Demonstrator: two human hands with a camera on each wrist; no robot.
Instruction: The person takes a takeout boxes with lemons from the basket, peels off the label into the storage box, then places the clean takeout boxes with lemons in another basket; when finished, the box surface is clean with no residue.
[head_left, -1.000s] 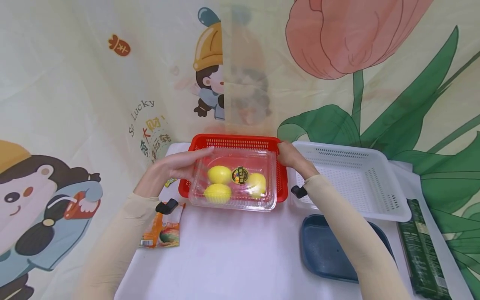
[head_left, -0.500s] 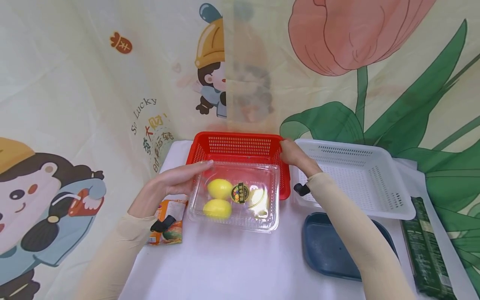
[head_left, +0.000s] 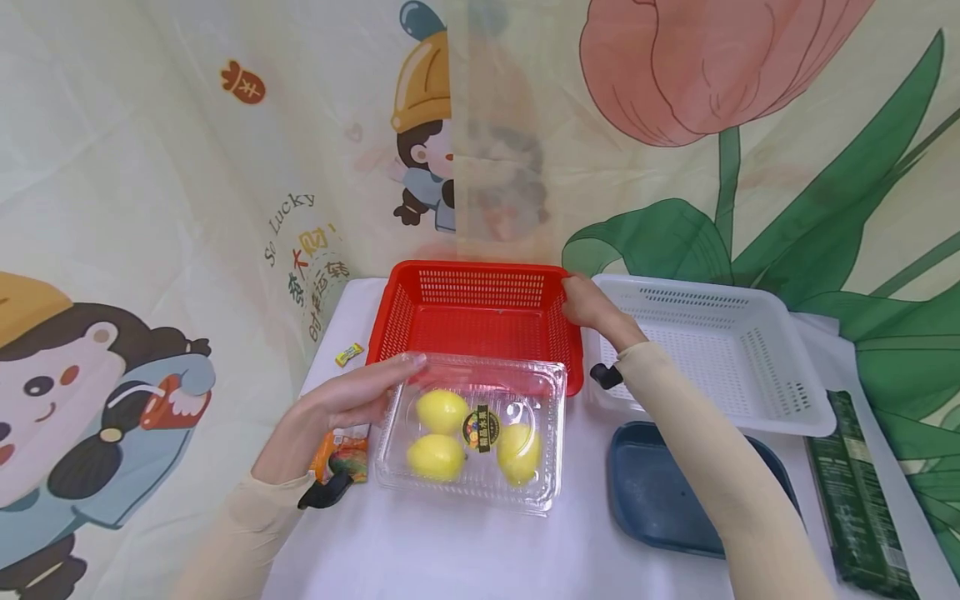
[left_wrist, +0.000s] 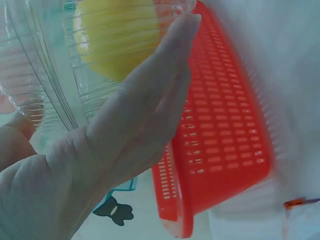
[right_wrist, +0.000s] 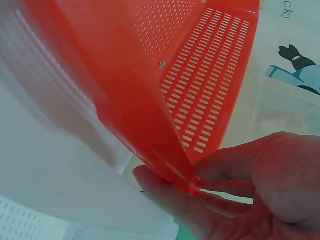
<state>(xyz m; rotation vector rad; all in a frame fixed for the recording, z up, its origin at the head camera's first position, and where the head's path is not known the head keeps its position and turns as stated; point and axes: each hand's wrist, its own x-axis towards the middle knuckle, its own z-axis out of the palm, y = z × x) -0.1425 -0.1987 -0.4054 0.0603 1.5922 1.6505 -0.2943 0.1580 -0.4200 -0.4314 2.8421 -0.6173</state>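
Note:
My left hand (head_left: 360,396) grips the left side of a clear plastic clamshell box (head_left: 468,493). A dark round label (head_left: 481,427) marks its lid, and three yellow lemons (head_left: 437,457) show inside. The box is over the front part of a red perforated basket (head_left: 480,323), overlapping its near wall in the head view. At the basket's far right corner, my right hand (head_left: 591,307) pinches the rim; the right wrist view shows thumb and fingers (right_wrist: 165,190) on either side of it. Up close in the left wrist view, one lemon (left_wrist: 117,37) presses near the box's ribbed wall.
To the right stands a white perforated basket (head_left: 675,350), with a dark blue tray (head_left: 660,500) in front of it. A long green packet (head_left: 862,500) lies at the far right. On the left are an orange packet (head_left: 352,454) and a small yellow wrapper (head_left: 348,354). A printed curtain hangs behind.
The left hand has brought the clamshell box from above the red basket toward the front, uncovering the basket's inside. The right hand stays on the basket's corner.

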